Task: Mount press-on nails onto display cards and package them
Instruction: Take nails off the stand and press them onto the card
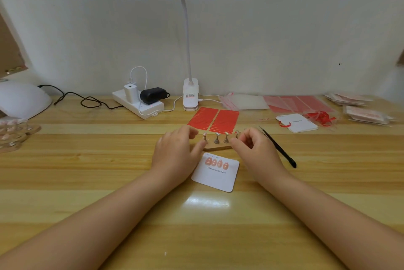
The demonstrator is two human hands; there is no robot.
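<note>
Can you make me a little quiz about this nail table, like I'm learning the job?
1. How many pink nails sit on the white display card?
2. True or false: the black tweezers lie on the table beside the right hand.
3. What lies just behind the wooden nail stand: A) red adhesive strip sheets, B) scissors, C) a cup?

Key: 1. Four. 2. True. 3. A.

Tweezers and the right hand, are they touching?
Apart. The head view shows the tweezers lying on the table with bare wood between them and the right hand.
</note>
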